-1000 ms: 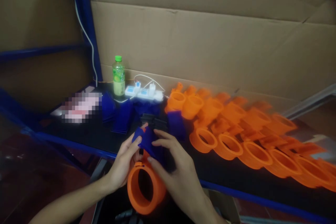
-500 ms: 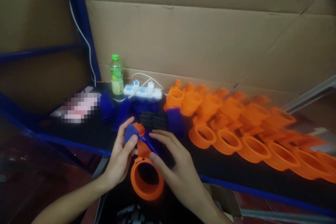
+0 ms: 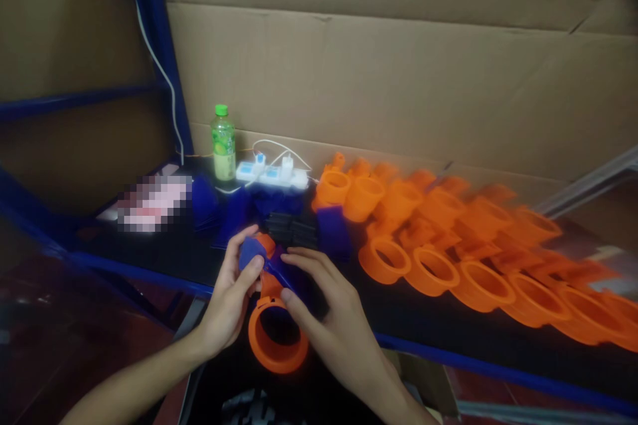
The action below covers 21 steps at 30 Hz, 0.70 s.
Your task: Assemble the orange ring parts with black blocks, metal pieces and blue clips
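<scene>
Between my hands is an orange plastic part with a round ring [image 3: 278, 362] at its lower end. My left hand [image 3: 233, 299] is closed on its upper end, the thumb pressing a blue flat piece [image 3: 252, 254] against it. My right hand [image 3: 333, 312] grips a second, dark blue piece [image 3: 292, 272] on the part's right side between thumb and fingers. The ring hangs toward me below the table edge. How the blue pieces join the orange part is hidden by my fingers.
Two rows of similar orange ring parts [image 3: 433, 269] stand on the black table at right. Behind my hands lie blue pieces [image 3: 333, 229] and black strips [image 3: 292, 229]. Further back are a white power strip [image 3: 273, 174] and a green-capped bottle [image 3: 224, 146]. A cardboard wall [image 3: 389, 80] closes off the back.
The ring end of the orange part has tilted up slightly. Both hands keep nearly the same place and hold; the view has shifted a little.
</scene>
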### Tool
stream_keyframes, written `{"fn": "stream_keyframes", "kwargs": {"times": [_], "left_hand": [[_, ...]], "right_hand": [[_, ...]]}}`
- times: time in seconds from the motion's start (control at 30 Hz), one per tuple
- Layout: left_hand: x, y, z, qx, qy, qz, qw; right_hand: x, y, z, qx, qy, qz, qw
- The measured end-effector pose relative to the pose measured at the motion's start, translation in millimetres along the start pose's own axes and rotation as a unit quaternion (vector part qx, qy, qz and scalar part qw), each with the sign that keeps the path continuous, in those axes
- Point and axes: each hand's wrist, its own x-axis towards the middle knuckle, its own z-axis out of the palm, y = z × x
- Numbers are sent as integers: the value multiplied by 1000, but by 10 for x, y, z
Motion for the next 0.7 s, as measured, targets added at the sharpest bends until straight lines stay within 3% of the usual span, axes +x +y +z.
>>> {"fn": "stream_keyframes", "kwargs": {"times": [0.37, 0.7], "left_hand": [[-12, -84, -36, 66, 6, 86, 994], [32, -127, -107, 56, 0, 63, 996]], "right_hand": [[-20, 61, 4, 1, 23, -12, 1000], [12, 55, 31, 20, 7, 5, 1000]]}}
